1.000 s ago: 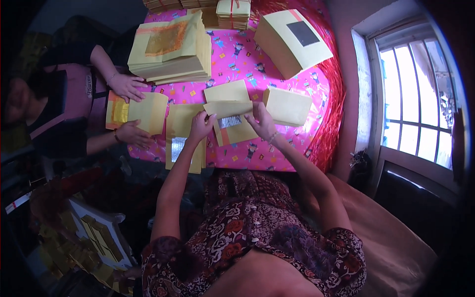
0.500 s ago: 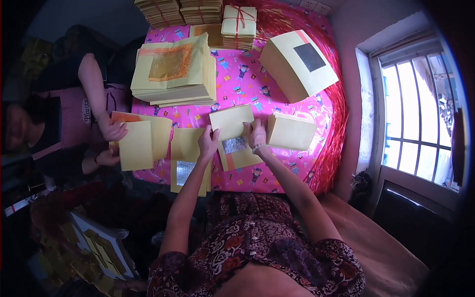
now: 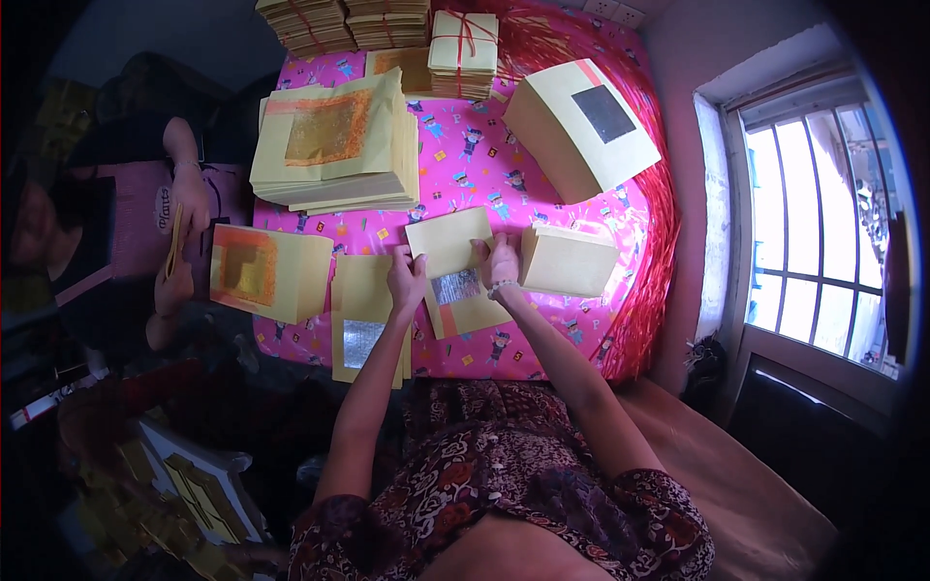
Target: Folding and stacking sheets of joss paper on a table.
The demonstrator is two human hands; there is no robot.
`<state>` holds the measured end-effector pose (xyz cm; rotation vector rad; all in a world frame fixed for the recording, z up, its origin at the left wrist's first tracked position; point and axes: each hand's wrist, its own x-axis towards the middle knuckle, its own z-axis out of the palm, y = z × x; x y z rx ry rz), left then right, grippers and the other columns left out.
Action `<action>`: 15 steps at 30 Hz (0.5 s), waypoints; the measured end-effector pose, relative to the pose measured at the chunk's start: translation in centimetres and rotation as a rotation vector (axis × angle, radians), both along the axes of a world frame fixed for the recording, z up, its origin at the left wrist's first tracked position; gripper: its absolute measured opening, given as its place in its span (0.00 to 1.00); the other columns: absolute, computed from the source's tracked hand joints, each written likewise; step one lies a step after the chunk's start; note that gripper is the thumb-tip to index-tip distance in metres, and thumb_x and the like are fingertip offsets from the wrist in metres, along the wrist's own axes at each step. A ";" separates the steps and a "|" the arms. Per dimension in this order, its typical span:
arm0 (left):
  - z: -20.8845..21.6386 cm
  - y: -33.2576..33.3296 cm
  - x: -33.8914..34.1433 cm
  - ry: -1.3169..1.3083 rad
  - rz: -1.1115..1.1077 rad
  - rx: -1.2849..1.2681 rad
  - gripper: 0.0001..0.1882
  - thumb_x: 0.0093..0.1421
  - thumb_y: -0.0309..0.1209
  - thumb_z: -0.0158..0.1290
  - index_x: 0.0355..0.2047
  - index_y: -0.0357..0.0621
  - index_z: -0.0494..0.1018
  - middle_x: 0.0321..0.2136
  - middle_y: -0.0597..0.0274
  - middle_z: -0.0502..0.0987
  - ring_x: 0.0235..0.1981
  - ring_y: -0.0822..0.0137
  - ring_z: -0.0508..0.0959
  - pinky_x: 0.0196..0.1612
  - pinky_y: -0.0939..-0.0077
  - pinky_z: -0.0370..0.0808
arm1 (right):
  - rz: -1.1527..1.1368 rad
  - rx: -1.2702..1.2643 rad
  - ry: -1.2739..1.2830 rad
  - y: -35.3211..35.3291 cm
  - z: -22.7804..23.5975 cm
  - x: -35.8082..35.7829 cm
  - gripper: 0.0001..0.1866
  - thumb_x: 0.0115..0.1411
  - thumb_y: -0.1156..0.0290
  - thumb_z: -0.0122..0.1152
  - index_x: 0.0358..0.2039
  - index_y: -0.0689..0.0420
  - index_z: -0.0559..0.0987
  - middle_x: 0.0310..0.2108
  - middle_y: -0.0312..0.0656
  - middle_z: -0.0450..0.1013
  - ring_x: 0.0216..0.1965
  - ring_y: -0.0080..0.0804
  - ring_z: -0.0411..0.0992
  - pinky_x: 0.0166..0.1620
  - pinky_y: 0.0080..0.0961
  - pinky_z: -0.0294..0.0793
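Observation:
A pale yellow sheet of joss paper (image 3: 449, 242) lies folded over in front of me, its plain side up. My left hand (image 3: 407, 281) pinches its left edge, thumb on top. At its right edge my right hand (image 3: 500, 262), with a beaded bracelet at the wrist, is closed on the paper. Below the fold shows a yellow part with a silver foil square (image 3: 456, 287) and a red stripe. Just right of my right hand sits a stack of folded paper (image 3: 570, 260). Left of my left hand lies a pile of flat foil sheets (image 3: 363, 310).
Across the pink patterned tablecloth (image 3: 472, 145) stand a tall gold-foil stack (image 3: 329, 145), a silver-foil stack (image 3: 591, 126) and tied bundles (image 3: 463, 53). Red plastic strands (image 3: 663, 261) line the right edge. At left, a co-worker's hands (image 3: 179, 261) hold folded paper beside another stack (image 3: 276, 271).
The co-worker has lifted a folded sheet off the left stack toward their body, uncovering an orange-edged gold foil square. My hands and the sheet between them have hardly moved.

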<state>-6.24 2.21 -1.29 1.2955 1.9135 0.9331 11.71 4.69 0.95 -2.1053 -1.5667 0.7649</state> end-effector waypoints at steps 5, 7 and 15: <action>1.3 0.6 0.9 0.027 0.017 -0.043 0.13 0.54 0.31 0.56 0.36 0.43 0.65 0.21 0.56 0.73 0.23 0.55 0.76 0.28 0.61 0.70 | -0.008 -0.115 -0.086 0.7 -0.9 0.4 0.23 0.57 0.55 0.57 0.39 0.66 0.68 0.40 0.60 0.66 0.40 0.58 0.69 0.42 0.47 0.69; 1.0 0.3 0.9 0.031 0.049 -0.081 0.13 0.54 0.31 0.56 0.35 0.43 0.65 0.23 0.55 0.73 0.25 0.54 0.76 0.28 0.61 0.70 | -0.001 -0.135 -0.083 0.8 -0.6 0.0 0.23 0.57 0.56 0.57 0.39 0.65 0.68 0.40 0.60 0.66 0.40 0.58 0.69 0.42 0.48 0.70; 1.4 1.0 1.8 0.397 -0.149 -0.132 0.10 0.54 0.31 0.55 0.30 0.42 0.66 0.29 0.50 0.70 0.33 0.50 0.74 0.36 0.56 0.70 | -0.025 -0.142 -0.100 0.4 -0.9 -0.6 0.23 0.56 0.56 0.57 0.39 0.64 0.68 0.41 0.59 0.66 0.39 0.58 0.71 0.40 0.48 0.71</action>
